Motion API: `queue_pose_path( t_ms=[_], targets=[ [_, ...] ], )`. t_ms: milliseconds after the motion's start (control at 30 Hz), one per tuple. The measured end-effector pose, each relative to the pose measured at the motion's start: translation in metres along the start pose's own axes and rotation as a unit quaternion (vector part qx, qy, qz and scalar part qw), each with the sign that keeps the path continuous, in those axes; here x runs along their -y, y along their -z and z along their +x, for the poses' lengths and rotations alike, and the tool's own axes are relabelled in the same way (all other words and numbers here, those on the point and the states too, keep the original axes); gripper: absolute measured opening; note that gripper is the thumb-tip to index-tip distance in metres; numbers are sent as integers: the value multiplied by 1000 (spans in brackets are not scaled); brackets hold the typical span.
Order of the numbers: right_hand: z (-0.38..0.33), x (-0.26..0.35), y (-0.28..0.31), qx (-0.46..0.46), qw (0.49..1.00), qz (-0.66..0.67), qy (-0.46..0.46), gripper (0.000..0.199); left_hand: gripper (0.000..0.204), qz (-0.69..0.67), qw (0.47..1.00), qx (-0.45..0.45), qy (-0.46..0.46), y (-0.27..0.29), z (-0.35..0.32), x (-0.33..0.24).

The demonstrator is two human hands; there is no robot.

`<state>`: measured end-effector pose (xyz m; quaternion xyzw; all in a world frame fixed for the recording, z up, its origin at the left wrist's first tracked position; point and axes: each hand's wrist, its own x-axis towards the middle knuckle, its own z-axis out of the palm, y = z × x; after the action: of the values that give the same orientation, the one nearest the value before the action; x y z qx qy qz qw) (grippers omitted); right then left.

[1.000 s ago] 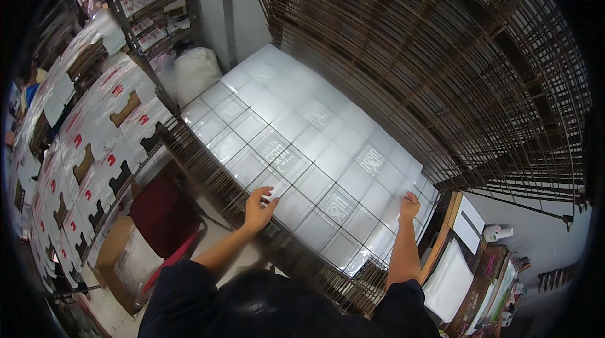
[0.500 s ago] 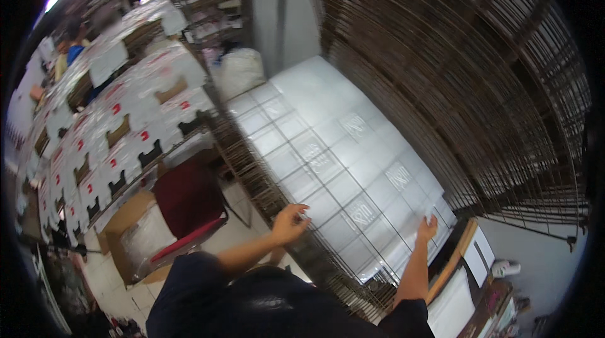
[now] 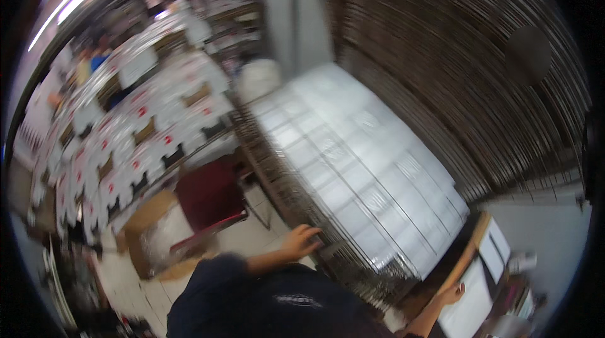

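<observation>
My left hand [image 3: 301,241] is open, its fingers spread and holding nothing, beside the near left edge of a wire rack [image 3: 265,152]. A large shiny whitish sheet [image 3: 353,142] with pale printed patches lies on this rack. Thin dark lines cross the sheet in a grid; whether the wires run over or under it I cannot tell. On the right, my right hand [image 3: 450,294] is by a wooden-edged frame [image 3: 469,253] and a white panel [image 3: 466,306]. Its slightly blurred fingers look parted, with nothing visible in them.
Raised wire racks [image 3: 441,54] stand beyond the sheet. To the left are a dark red chair [image 3: 211,193], an open cardboard box [image 3: 142,237] and a long table of white printed sheets [image 3: 151,98]. A white sack [image 3: 259,79] sits by the wall.
My right hand has left the sheet's right edge and moved nearer, to the wooden-edged frame. My left hand has drawn off the sheet's near edge, fingers spreading. The whole view has shifted.
</observation>
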<state>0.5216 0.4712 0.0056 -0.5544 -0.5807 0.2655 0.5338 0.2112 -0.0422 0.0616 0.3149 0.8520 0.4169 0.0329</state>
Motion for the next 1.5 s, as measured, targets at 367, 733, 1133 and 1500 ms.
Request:
queue_pose_path(
  t_ms=[367, 733, 1133, 1500],
  targets=[
    [-84, -86, 145, 42, 958, -198, -205, 49, 38, 186, 973, 98, 100, -44, -98, 162],
    [-106, -57, 172, 147, 925, -322, -138, 60, 32, 134, 805, 577, 35, -147, -56, 140],
    [-96, -42, 171, 163, 924, -307, -157, 55, 30, 177, 714, 677, 35, -171, -45, 188],
    [4, -79, 156, -174, 783, 501, -324, 60, 30, 151, 816, 557, 25, -87, -47, 126]
  ],
)
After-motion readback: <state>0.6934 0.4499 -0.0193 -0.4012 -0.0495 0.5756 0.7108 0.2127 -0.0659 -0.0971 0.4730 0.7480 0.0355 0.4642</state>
